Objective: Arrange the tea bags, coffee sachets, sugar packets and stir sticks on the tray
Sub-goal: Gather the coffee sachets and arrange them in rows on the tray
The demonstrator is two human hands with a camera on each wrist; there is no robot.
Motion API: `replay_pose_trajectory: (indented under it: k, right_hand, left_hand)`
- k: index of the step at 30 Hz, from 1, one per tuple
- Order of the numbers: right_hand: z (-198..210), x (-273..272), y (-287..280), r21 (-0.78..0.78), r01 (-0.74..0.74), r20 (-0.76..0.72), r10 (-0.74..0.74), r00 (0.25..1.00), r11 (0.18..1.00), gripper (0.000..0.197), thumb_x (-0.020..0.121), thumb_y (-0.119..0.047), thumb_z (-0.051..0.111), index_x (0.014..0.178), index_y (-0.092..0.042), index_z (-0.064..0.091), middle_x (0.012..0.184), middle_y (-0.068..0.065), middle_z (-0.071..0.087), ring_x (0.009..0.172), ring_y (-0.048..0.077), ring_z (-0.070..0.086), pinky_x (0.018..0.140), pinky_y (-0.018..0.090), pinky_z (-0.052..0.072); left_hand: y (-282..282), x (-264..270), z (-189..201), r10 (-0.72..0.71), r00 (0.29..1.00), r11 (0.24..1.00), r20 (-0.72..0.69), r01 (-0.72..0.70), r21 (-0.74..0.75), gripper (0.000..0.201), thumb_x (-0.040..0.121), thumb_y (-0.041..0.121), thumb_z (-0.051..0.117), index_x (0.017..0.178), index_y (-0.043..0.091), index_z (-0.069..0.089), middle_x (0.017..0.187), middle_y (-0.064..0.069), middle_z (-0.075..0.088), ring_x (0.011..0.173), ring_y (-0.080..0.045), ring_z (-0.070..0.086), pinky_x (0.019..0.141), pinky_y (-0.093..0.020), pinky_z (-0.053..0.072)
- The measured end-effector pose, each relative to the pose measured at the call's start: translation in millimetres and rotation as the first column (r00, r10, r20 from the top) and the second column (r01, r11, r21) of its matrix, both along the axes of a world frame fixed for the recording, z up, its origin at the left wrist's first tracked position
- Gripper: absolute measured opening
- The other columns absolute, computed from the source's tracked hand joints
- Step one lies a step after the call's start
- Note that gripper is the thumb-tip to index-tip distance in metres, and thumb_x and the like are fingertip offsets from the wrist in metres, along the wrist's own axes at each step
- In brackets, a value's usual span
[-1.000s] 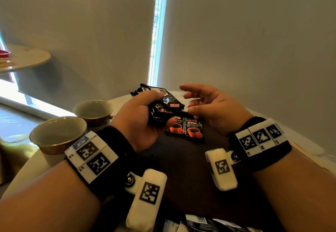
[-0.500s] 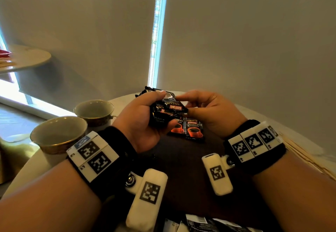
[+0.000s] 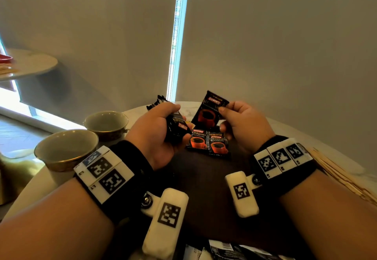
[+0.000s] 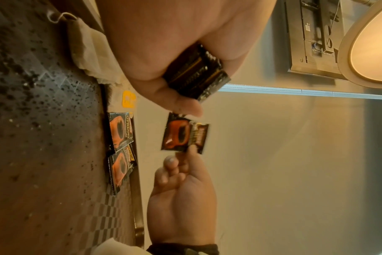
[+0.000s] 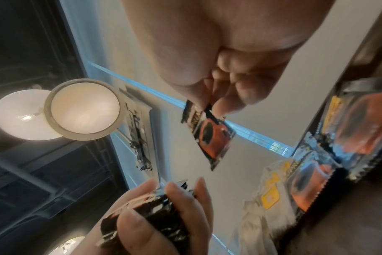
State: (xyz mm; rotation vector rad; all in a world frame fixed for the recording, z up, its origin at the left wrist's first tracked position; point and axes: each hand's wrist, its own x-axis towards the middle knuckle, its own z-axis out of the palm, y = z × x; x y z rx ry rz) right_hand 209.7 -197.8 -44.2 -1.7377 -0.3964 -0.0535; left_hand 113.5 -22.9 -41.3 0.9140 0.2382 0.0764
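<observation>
Right hand [image 3: 243,126] pinches single coffee sachet [image 3: 210,109] by top corner, long axis near upright, centre frame, directly above two laid sachets [image 3: 208,142] on tray [image 3: 204,178]; left hand [image 3: 155,135] grips sachet stack [image 3: 177,127], just beside

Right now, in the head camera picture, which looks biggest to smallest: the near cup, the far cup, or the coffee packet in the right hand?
1. Near cup, though it sits closest to the camera.
2. Far cup.
3. Coffee packet, smallest.
</observation>
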Motion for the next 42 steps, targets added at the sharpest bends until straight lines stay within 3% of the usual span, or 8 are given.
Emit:
replay_pose_trajectory:
  k: [3,7,9,12,15,19,29,42]
  right_hand:
    - [-6.7,7.9,-3.4,-0.098,0.036,-0.111,-0.047,0.993,0.995,0.01,0.095,-0.014,0.064,0.101,-0.017,0.056,0.06,0.004,0.062,0.044,0.019,0.048,0.04,0.026,0.038]
    - [-9.9,8.0,-4.1,-0.125,-0.026,-0.24,-0.005,0.971,0.992,0.013,0.095,-0.003,0.061,0.098,-0.011,0.051,0.053,0.009,0.059,0.039,0.023,0.047,0.043,0.031,0.048]
    - [-10.6,6.1,-3.2,-0.183,-0.053,-0.248,0.006,0.969,0.982,0.008,0.094,-0.001,0.061,0.097,-0.007,0.058,0.054,0.011,0.06,0.038,0.021,0.052,0.048,0.033,0.05]
    - [-10.3,4.0,-0.8,-0.248,-0.064,-0.256,-0.002,0.967,0.967,0.008,0.094,0.001,0.062,0.098,-0.004,0.065,0.061,0.01,0.065,0.043,0.016,0.057,0.041,0.026,0.048]
    - [-9.3,2.5,2.1,-0.262,-0.088,-0.289,0.009,0.957,0.961,0.01,0.093,0.002,0.062,0.099,-0.004,0.067,0.069,0.013,0.067,0.048,0.015,0.059,0.042,0.024,0.05]
    - [-9.3,0.3,3.8,-0.284,-0.114,-0.305,0.023,0.952,0.952,0.012,0.092,0.004,0.062,0.1,-0.003,0.068,0.065,0.01,0.067,0.046,0.014,0.058,0.042,0.024,0.048]
    - [-8.0,-2.5,7.5,-0.399,-0.138,-0.308,0.009,0.951,0.907,0.016,0.091,0.0,0.066,0.101,-0.011,0.071,0.059,0.004,0.063,0.045,0.011,0.053,0.039,0.023,0.042]
    - [-4.5,-5.8,8.1,-0.45,-0.113,-0.258,-0.008,0.966,0.886,0.017,0.09,-0.005,0.068,0.101,-0.017,0.074,0.075,0.004,0.069,0.05,0.007,0.056,0.046,0.02,0.046]
  left_hand:
    - [0.2,0.6,0.3,0.054,0.998,0.998,0.025,-0.054,-0.021,0.024,0.096,0.025,0.061,0.108,0.004,0.06,0.077,-0.009,0.06,0.062,-0.015,0.061,0.043,-0.023,0.049]
    - [2.8,1.7,0.3,0.098,0.994,0.995,0.041,-0.097,-0.027,0.042,0.094,0.041,0.067,0.113,0.004,0.062,0.081,-0.01,0.059,0.066,-0.017,0.059,0.046,-0.023,0.049]
    - [3.4,0.9,1.6,0.107,0.993,0.994,0.052,-0.105,-0.038,0.046,0.092,0.046,0.068,0.112,0.006,0.061,0.079,-0.009,0.058,0.067,-0.017,0.057,0.047,-0.023,0.05]
    - [3.3,-0.4,2.8,0.111,0.992,0.993,0.052,-0.109,-0.044,0.047,0.091,0.049,0.069,0.109,0.006,0.06,0.077,-0.009,0.057,0.067,-0.017,0.057,0.046,-0.023,0.05]
    - [3.4,-1.2,2.2,0.106,0.993,0.994,0.051,-0.104,-0.043,0.047,0.09,0.048,0.07,0.109,0.006,0.061,0.078,-0.009,0.058,0.067,-0.017,0.057,0.046,-0.023,0.05]
    - [2.7,-2.5,3.2,0.102,0.994,0.994,0.047,-0.1,-0.039,0.046,0.09,0.048,0.07,0.108,0.006,0.061,0.078,-0.01,0.058,0.066,-0.018,0.058,0.046,-0.023,0.05]
    - [2.2,-3.2,3.2,0.094,0.995,0.995,0.039,-0.093,-0.043,0.046,0.09,0.047,0.07,0.109,0.006,0.061,0.078,-0.009,0.06,0.069,-0.018,0.059,0.045,-0.023,0.049]
    - [3.2,-3.1,4.4,0.078,0.996,0.996,0.031,-0.076,-0.05,0.046,0.09,0.047,0.071,0.111,0.006,0.061,0.081,-0.009,0.061,0.07,-0.018,0.059,0.045,-0.024,0.05]
